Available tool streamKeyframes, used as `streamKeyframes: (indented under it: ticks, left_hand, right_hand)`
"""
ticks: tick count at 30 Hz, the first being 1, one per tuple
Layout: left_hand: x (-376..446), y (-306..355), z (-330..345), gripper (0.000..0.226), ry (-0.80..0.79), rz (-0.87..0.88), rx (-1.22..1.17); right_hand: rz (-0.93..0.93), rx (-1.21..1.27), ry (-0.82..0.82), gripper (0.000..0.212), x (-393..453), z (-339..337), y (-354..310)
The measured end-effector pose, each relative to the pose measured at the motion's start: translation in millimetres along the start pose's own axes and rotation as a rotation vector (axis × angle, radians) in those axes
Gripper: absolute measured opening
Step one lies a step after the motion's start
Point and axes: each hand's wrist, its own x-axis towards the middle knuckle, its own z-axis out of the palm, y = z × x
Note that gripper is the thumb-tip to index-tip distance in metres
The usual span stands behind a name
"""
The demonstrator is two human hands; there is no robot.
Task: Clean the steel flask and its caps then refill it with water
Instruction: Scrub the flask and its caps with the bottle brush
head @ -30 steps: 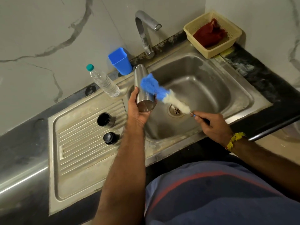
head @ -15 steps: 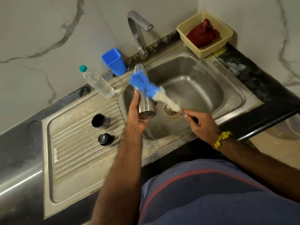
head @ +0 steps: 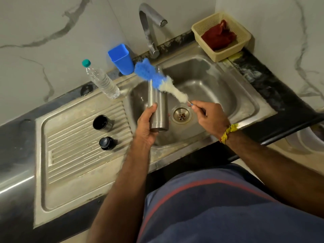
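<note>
My left hand [head: 146, 128] grips the steel flask [head: 158, 106] by its lower body and holds it over the left side of the sink basin [head: 219, 81], its mouth pointing away from me. My right hand [head: 208, 116] pinches the thin handle of a blue and white bottle brush [head: 157, 78]. The brush's blue head lies across the flask's upper end, outside the mouth. Two caps stand on the ribbed drainboard [head: 73, 146]: a steel cup cap [head: 102, 123] and a black inner cap [head: 106, 143].
A tap [head: 150, 28] rises behind the basin, with the drain [head: 181, 115] below it. A blue tumbler [head: 121, 59] and a plastic water bottle [head: 101, 80] stand at the back left. A cream basket [head: 222, 35] with a red cloth sits at the back right.
The brush has swung up and away from me, so its blue head now lies at the flask's top end. My left hand has kept its hold on the flask.
</note>
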Motion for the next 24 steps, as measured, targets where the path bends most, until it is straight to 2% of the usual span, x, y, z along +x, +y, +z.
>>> streamKeyframes:
  ticks: [7, 11, 18, 20, 24]
  left_hand:
    - [-2.2, -7.5, -7.4, 0.056, -0.032, -0.040, -0.104]
    - [-6.2, -4.7, -6.1, 0.053, -0.049, -0.053, -0.075]
    - [5.0, -2.4, -8.6, 0.079, -0.062, -0.013, -0.180]
    - [7.6, 1.2, -9.5, 0.078, -0.074, -0.001, -0.203]
    - [10.2, 7.8, -8.2, 0.073, -0.058, 0.003, -0.200]
  right_hand:
    - [0.017, -0.064, 0.001, 0.025, -3.4, -1.8, 2.9]
    - [0.084, 0.019, -0.004, 0.026, -20.2, 0.7, 5.7]
    - [0.057, 0.025, -0.076, 0.029, -37.6, 2.5, 7.3]
    - [0.041, 0.029, -0.106, 0.029, -45.3, 4.1, 9.3]
    - [0.066, 0.068, -0.053, 0.028, -49.9, 4.9, 16.1]
